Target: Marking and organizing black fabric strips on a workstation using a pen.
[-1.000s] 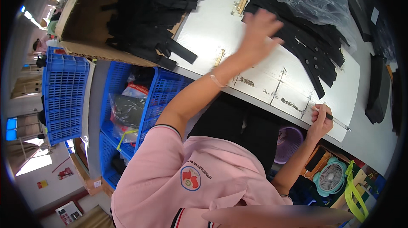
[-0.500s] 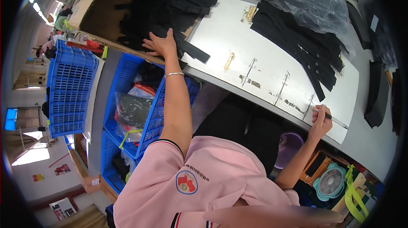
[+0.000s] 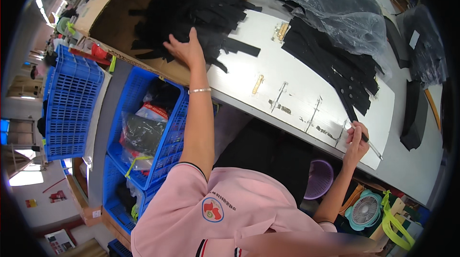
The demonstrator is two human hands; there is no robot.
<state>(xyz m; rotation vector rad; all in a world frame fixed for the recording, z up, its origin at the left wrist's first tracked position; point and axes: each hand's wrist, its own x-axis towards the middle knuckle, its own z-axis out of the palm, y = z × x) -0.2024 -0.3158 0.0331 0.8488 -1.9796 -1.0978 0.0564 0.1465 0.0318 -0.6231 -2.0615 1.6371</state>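
Note:
My left hand (image 3: 187, 51) lies with its fingers apart on a heap of black fabric strips (image 3: 191, 5) at the mouth of a cardboard box. Some strips stick out over the white board (image 3: 239, 72) on the table. At the board's near right edge, the fingers of my right hand (image 3: 357, 144) are closed round a pen (image 3: 372, 147), which points to the lower right. Those fingertips also meet the narrow end of a black strip from a second pile of strips (image 3: 330, 60), some with round buttons. Whether they pinch that end, I cannot tell.
The cardboard box (image 3: 108, 27) stands on the left. Clear plastic sheeting (image 3: 335, 5) covers part of the right pile. Black folded pieces (image 3: 414, 118) lie at far right. Below the table are blue crates (image 3: 139, 161), a purple basket (image 3: 320, 180) and a small fan (image 3: 366, 210).
My left hand has shifted slightly on the heap, and the strips near it lie differently. My right hand has come up to the end of a strip, keeping the pen.

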